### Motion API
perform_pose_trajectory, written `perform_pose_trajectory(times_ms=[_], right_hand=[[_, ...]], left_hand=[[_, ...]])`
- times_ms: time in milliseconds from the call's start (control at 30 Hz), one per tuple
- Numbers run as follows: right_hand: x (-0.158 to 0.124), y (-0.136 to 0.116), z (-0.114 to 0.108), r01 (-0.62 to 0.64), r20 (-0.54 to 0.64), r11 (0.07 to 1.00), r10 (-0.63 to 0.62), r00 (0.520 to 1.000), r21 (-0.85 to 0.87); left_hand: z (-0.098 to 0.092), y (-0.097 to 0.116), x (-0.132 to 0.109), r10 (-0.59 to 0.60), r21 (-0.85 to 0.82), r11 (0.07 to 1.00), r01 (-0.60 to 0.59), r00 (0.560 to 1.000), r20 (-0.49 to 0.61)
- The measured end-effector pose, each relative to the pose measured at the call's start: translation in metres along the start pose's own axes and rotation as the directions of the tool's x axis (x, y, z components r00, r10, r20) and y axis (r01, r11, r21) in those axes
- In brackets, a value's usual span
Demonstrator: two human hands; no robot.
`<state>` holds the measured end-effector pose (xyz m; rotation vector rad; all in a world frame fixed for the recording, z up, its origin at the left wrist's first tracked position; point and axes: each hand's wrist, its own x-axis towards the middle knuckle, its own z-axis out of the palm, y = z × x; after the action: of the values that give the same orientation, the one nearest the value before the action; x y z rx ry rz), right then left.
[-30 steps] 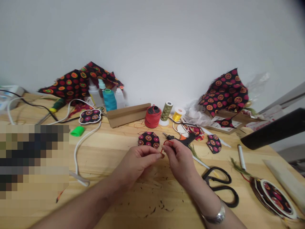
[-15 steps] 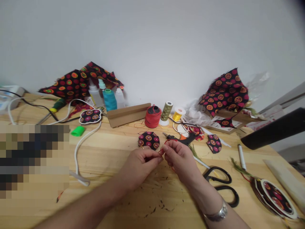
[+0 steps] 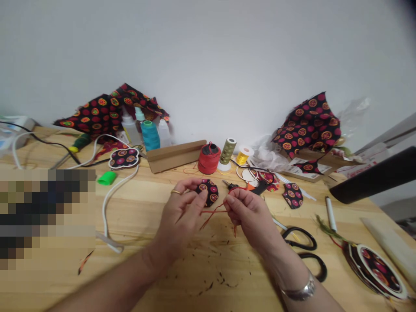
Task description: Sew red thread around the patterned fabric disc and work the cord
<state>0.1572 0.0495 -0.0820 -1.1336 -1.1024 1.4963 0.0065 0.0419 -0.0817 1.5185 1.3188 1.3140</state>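
My right hand (image 3: 245, 212) pinches a red thread (image 3: 212, 212) between thumb and fingers; loose ends of it hang down and trail left. My left hand (image 3: 182, 210) is at a round patterned fabric piece (image 3: 209, 193), with the thumb over its left edge and the fingers along its far left side. That piece is black with pink and orange circles, and its left part is hidden by the fingers. Scissors with black handles (image 3: 300, 238) lie beside my right wrist, partly hidden by it.
A red thread spool (image 3: 209, 159), an olive spool (image 3: 229, 151) and a yellow spool (image 3: 244, 155) stand at the back. On the left are a flower-shaped patterned piece (image 3: 124, 158) and a green cap (image 3: 106, 177). Another fabric piece (image 3: 293, 196) lies right; a black tube (image 3: 373, 175) juts in.
My left hand has left the thread and moved left and up to the round fabric piece. The right hand has stayed nearly in place with the thread, whose ends now show more.
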Motion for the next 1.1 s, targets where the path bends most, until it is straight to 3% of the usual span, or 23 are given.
perform_pose_trajectory(times_ms=[67, 100, 167, 233, 333, 667, 833, 1100], right_hand=[[0.000, 0.001, 0.000, 0.021, -0.001, 0.997, -0.021, 1.000, -0.078], [-0.001, 0.002, 0.001, 0.035, 0.005, 0.993, -0.034, 0.999, -0.117], [-0.002, 0.003, 0.002, 0.059, 0.016, 0.980, -0.057, 0.998, -0.188], [-0.002, 0.003, 0.003, 0.080, 0.013, 0.966, -0.079, 0.997, -0.246], [-0.002, 0.003, 0.003, 0.103, 0.007, 0.947, -0.106, 0.994, -0.305], [0.002, 0.008, 0.000, 0.142, -0.021, 0.888, -0.168, 0.986, -0.437], [0.002, 0.008, 0.001, 0.149, -0.012, 0.898, -0.169, 0.985, -0.415], [-0.001, 0.006, 0.001, 0.143, 0.005, 0.903, -0.155, 0.988, -0.405]], left_hand=[[0.000, 0.002, 0.000, 0.023, -0.091, 0.995, -0.031, 0.997, -0.080], [0.000, 0.003, 0.000, 0.006, -0.148, 0.989, -0.015, 0.998, -0.060], [0.002, 0.003, -0.001, -0.080, -0.249, 0.964, 0.096, 0.994, 0.073], [0.004, 0.002, -0.001, -0.195, -0.301, 0.917, 0.263, 0.952, 0.237], [0.006, 0.000, -0.002, -0.299, -0.315, 0.860, 0.401, 0.897, 0.327], [0.004, 0.002, 0.000, -0.320, -0.132, 0.918, 0.375, 0.894, 0.313], [0.005, -0.002, 0.000, -0.414, -0.181, 0.850, 0.494, 0.840, 0.350], [0.005, -0.012, 0.001, -0.445, -0.303, 0.740, 0.601, 0.774, 0.449]])
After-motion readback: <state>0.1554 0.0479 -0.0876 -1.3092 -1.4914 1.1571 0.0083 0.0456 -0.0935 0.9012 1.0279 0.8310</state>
